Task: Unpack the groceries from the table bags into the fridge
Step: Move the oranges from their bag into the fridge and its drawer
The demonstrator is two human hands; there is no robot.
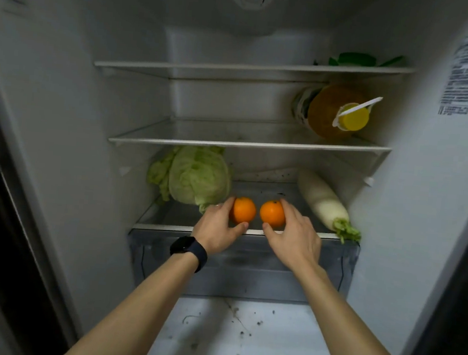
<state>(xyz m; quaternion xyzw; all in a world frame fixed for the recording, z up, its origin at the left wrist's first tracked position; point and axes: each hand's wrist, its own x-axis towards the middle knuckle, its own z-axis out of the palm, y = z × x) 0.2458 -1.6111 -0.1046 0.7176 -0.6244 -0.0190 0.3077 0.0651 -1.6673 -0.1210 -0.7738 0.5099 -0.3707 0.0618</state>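
Two oranges sit side by side on the lowest glass shelf (164, 216) of the open fridge. My left hand (217, 224), with a dark watch on its wrist, grips the left orange (244, 210) between thumb and fingers. My right hand (295, 235) grips the right orange (271, 212) the same way. A pale green cabbage (196, 174) lies at the shelf's left, just behind my left hand. A long white radish (322, 202) with a cut green top lies along the shelf's right side.
On the middle shelf (230, 144), at the right, a bottle of yellow oil (334, 112) lies with its yellow cap forward. Green leaves (356, 59) sit on the top shelf at the right. A clear drawer (242, 265) is under the oranges' shelf. The fridge floor below is speckled with dirt.
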